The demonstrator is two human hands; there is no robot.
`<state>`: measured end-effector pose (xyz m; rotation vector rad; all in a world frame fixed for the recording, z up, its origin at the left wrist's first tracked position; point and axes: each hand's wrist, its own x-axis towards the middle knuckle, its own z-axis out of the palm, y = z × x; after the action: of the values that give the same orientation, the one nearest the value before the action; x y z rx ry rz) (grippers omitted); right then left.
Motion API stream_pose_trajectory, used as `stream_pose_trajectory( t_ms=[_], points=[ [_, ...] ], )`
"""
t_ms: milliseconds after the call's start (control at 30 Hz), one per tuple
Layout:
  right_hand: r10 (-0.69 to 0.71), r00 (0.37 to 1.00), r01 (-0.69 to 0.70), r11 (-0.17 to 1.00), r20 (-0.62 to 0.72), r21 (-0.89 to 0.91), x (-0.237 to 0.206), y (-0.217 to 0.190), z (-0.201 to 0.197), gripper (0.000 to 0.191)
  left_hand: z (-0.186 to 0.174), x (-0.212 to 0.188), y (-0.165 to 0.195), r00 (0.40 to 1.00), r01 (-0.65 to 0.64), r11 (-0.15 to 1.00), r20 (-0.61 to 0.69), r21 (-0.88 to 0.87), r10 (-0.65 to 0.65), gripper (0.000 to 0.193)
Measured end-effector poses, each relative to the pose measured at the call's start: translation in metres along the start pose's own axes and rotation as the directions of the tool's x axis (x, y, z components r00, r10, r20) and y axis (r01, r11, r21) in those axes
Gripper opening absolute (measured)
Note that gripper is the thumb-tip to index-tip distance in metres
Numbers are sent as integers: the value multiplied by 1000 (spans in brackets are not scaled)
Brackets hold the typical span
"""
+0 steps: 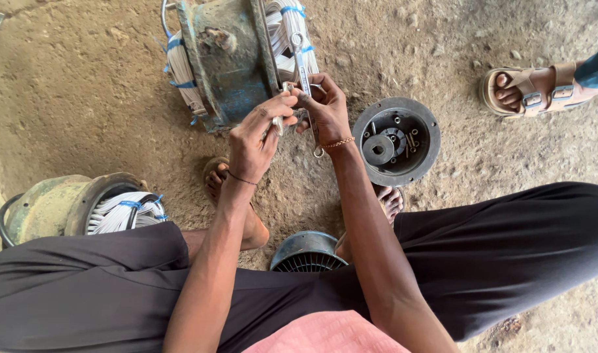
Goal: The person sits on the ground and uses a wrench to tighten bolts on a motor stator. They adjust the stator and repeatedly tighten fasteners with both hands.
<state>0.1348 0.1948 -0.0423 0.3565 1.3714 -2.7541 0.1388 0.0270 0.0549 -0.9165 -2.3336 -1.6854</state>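
A worn green-blue motor housing (pixel 224 62) lies on the dirt ground, with white windings (pixel 282 36) tied in blue tape showing at both ends. My right hand (pixel 325 108) grips a silver wrench (pixel 300 60) that points up across the windings. My left hand (pixel 254 137) is closed on a small metal piece (pixel 278 124) right beside the wrench's lower end. Both hands meet at the housing's near edge.
A round dark end cover (pixel 397 140) holding small parts lies to the right. A second wound housing (pixel 70 206) sits at left, a blue fan cover (pixel 307 253) between my feet. Another person's sandalled foot (pixel 531 88) rests at upper right.
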Motion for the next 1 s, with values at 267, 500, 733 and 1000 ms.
stream_pose_trajectory(
  t_ms=[267, 500, 733, 1000],
  points=[
    [-1, 989, -23, 987, -149, -159, -9, -8, -4, 19, 0, 1, -4, 998, 55, 997, -7, -50, -56, 22],
    [-277, 933, 52, 736, -230, -675, -39, 9, -26, 56, 10, -3, -31, 998, 45, 997, -39, -59, -48, 19],
    [-328, 942, 198, 710, -68, -676, -55, 42, -13, 67, 6, -2, -29, 999, 33, 998, -38, -54, -35, 18],
    [-348, 937, 171, 448, 5, -877, -63, 35, -8, 74, 0, 2, -13, 997, 56, 992, -44, -109, -61, 17]
  ],
)
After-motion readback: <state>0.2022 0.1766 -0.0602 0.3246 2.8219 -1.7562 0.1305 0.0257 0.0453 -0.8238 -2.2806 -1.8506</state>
